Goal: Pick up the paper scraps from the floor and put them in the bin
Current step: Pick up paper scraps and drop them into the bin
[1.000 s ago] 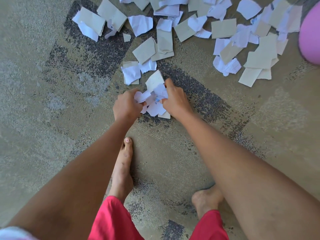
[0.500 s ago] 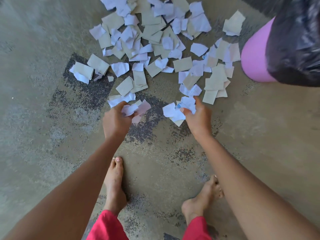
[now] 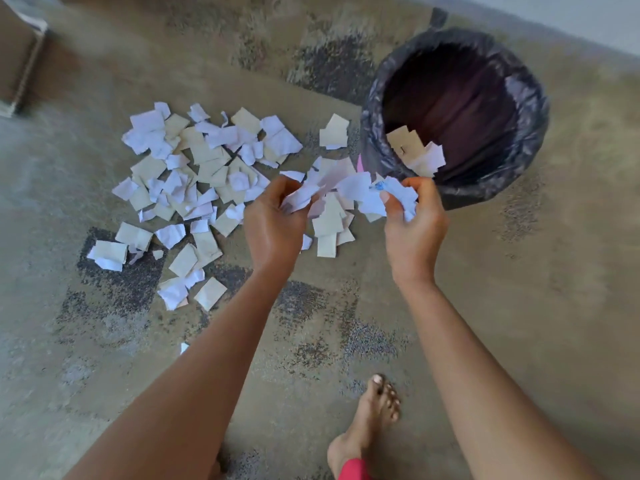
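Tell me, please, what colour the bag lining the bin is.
Black; the bag shows best in the head view.

My bare foot (image 3: 370,420) stands near, to the right, with a red cloth hem (image 3: 353,471) at its heel. A blurred brown cardboard box (image 3: 17,53) sits far left. A pale grey wall strip (image 3: 571,15) runs along the far right.
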`<state>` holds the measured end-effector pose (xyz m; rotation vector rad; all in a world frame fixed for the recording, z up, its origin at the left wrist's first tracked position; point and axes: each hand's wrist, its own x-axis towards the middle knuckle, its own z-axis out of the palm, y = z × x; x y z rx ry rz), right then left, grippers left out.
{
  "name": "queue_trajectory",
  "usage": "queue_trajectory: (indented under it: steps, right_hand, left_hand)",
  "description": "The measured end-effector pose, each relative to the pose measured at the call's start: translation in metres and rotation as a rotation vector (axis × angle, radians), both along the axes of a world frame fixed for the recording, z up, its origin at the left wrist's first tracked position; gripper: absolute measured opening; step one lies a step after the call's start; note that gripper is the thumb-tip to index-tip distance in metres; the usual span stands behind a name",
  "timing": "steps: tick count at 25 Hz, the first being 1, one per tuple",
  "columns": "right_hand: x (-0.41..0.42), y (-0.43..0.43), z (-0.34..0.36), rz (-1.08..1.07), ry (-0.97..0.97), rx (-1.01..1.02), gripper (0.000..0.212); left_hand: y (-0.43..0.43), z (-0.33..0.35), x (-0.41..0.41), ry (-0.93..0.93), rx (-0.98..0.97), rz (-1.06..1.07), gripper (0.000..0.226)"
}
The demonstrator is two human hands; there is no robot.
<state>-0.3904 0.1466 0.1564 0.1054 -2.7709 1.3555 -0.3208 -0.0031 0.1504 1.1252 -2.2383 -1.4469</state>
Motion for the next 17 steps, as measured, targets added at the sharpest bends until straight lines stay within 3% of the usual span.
queue_trajectory:
  steps: [8, 17]
  right_hand:
    - [-0.105, 0.063, 0.037, -0.148, 0.116, -0.012, 0.015]
    - [-0.14, 0.081, 0.007, -0.035, 0.05, 0.2, 0.016]
  left_hand:
    - [0.069, 0.051, -0.134, 0.109, -0.161, -0.161, 0.02]
    - [0.109, 0.024, -0.182, -0.129, -0.429, -0.376, 0.012]
